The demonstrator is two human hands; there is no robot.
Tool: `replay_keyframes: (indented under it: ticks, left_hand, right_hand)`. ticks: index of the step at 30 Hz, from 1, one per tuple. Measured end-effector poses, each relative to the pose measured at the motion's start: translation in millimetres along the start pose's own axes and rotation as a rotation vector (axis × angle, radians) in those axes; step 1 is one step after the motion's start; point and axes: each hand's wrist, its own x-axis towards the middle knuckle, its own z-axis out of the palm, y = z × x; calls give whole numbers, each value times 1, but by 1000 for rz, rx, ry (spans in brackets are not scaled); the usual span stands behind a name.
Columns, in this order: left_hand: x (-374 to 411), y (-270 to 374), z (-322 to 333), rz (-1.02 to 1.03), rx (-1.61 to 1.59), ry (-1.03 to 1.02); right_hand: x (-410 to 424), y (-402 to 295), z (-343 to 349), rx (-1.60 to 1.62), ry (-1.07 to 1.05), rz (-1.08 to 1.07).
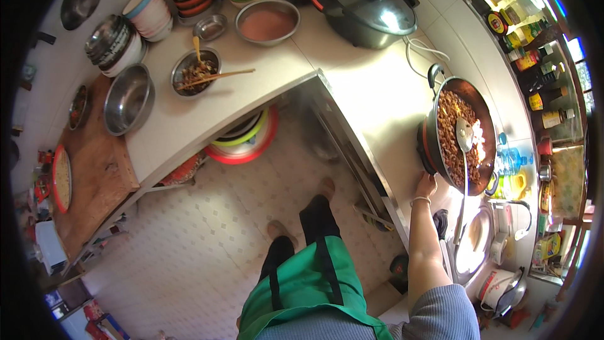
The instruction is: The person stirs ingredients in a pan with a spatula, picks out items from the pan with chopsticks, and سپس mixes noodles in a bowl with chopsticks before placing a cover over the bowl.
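My right hand (426,186) reaches along the right counter to the near lower side of the cooker under a wok (493,118); whether its fingers grip anything there is hard to make out. Brown diced food (453,127) fills the wok. A metal ladle (465,139) lies on that food, its long handle hanging over the rim towards the sink. My left hand is out of view. On the counter ahead stand a bowl of dark food (196,73) with chopsticks (217,78) and a spoon, and a metal bowl of pinkish liquid (268,22).
A lidded electric pan (370,9) stands in the counter's corner, with a white cable beside it. An empty steel basin (129,99) and stacked bowls (148,13) stand left. The sink (474,241) lies near my right arm. Bottles (538,75) line the windowsill. The counter edge (373,160) runs past me.
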Motion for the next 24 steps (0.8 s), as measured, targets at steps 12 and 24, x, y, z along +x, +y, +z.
replay_keyframes:
  ticks: [12,24]
  left_hand:
    - [-6,1,1,-17,-69,27]
    - [21,-34,13,85,-142,29]
  right_hand:
    - [-79,-8,-8,622,-180,228]
    - [-220,-218,16,753,-859,-9]
